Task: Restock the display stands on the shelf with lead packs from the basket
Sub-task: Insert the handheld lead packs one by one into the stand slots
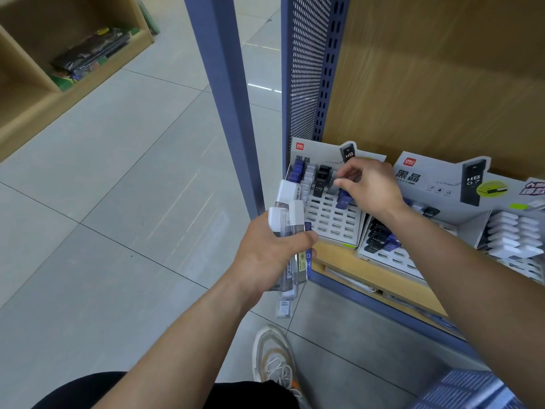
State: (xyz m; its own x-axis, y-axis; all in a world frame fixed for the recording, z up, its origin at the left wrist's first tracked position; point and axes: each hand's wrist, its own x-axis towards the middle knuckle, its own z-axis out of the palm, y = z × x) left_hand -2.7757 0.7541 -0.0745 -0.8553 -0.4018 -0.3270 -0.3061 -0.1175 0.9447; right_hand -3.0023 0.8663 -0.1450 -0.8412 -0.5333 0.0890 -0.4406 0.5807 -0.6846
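A stationery shop: branded cardboard display stands [333, 202] of pencil-lead packs [320, 180] line a wooden shelf [377, 278] at three o'clock, on blue perforated retail racking [303, 69] above a tiled floor [118, 202].

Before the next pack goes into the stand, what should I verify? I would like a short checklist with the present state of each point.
1. Left hand keeps a firm grip on the lead packs: ok, fingers and thumb are curled round the bundle.
2. Leftmost display stand has free slots: ok, its front rows are empty.
3. Right hand is above that stand: ok.
4. Right hand holds a pack: cannot tell, its curled fingers hide what is between them.
5. Stand rests on the shelf: ok.
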